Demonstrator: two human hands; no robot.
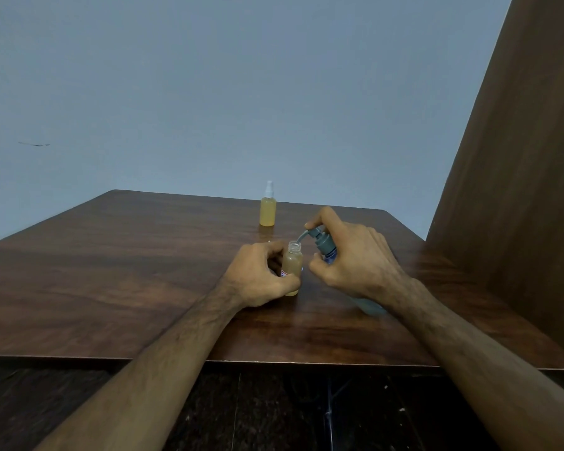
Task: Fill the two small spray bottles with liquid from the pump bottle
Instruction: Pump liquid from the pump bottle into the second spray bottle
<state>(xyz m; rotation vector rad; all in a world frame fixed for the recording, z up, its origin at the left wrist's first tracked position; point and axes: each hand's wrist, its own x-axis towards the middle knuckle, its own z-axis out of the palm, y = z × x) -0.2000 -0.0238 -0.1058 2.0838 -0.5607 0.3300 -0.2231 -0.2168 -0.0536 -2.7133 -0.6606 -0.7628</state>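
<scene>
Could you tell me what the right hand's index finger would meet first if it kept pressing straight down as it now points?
The right hand has its index finger on the pump head, so it meets that at once; the spout sits over the open small bottle gripped by the left hand.

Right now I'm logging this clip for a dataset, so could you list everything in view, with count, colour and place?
capped spray bottle: one, clear cap, yellow-orange liquid, upright near the table's far edge, apart from the hands.
open spray bottle: one, uncapped, amber-tan liquid, label partly hidden, upright at table centre.
pump bottle: one, grey pump head, bluish body, tilted, nozzle over the open spray bottle's mouth.
table: one, dark brown wood, fills the middle of the view.
wall: grey-blue, behind the table.
wooden panel: one, brown, at the right.
floor: dark, below the near table edge.
left hand: grips the open spray bottle.
right hand: holds the pump bottle, index finger on the pump head.
</scene>
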